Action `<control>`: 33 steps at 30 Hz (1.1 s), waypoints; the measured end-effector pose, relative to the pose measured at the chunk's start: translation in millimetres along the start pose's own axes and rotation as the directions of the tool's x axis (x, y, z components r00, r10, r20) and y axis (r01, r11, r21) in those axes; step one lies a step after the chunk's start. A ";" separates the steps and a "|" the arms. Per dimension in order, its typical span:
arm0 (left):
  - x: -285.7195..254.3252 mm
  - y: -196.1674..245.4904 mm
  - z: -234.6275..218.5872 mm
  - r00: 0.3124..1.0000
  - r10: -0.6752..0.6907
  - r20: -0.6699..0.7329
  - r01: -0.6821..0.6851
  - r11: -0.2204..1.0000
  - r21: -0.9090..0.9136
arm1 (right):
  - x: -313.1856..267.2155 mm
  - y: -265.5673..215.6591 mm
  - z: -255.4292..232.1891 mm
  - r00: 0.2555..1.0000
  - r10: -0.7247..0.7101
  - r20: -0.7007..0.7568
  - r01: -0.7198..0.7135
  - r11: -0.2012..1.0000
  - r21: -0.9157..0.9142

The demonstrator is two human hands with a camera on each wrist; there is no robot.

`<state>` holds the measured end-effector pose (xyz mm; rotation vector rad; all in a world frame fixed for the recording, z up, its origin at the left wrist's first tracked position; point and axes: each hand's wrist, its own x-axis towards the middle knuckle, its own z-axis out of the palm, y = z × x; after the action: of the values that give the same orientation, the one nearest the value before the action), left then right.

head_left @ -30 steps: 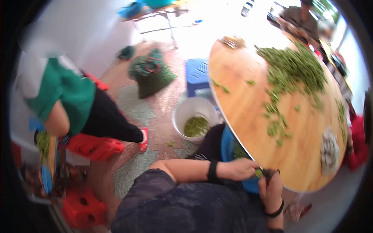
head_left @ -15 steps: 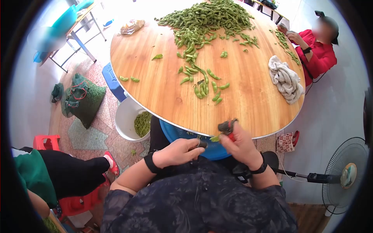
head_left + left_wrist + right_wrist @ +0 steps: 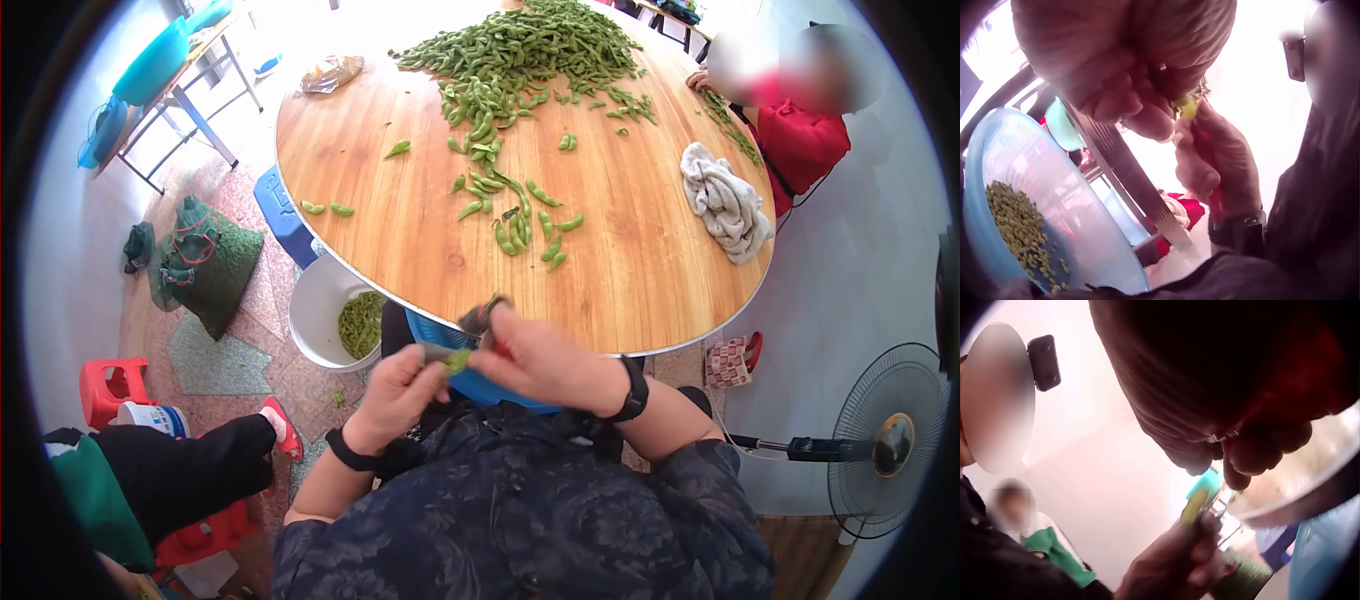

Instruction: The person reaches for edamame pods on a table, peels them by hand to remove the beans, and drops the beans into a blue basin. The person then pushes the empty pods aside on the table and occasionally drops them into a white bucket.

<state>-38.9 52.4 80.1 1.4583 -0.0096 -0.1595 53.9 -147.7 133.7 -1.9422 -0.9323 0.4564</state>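
Close together at the table's near edge, both hands meet around a green pod (image 3: 457, 362). My left hand (image 3: 398, 392) pinches the pod, which shows yellow-green in the right wrist view (image 3: 1194, 507); a dark grey piece lies at its fingertips. My right hand (image 3: 555, 365) has its fingers curled round a small dark and red object (image 3: 484, 314) whose kind I cannot tell. In the left wrist view, the left hand (image 3: 1122, 56) covers part of the pod (image 3: 1187, 109), with the right hand (image 3: 1225, 162) at its other side.
The round wooden table (image 3: 400, 240) bears a large pile of pods (image 3: 520, 50), scattered pods and a crumpled cloth (image 3: 725, 203). Below its near edge sits a blue basket (image 3: 1104, 219) holding beans. A white bucket (image 3: 312, 315) stands left, a fan (image 3: 890, 445) right.
The head view has swung round toward the table's middle. Since half a second ago, my right hand has moved left with the dark and red object, and the two hands have come together at the pod.
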 end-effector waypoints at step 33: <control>51.7 24.5 44.1 0.888 -0.261 0.378 0.395 0.854 -0.338 | -41.3 5.5 -31.3 0.903 -0.295 -0.312 0.174 0.915 -0.363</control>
<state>10.2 5.4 104.7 0.9901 0.0131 -0.6491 49.4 -198.8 143.2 -2.0748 -1.0296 -0.2132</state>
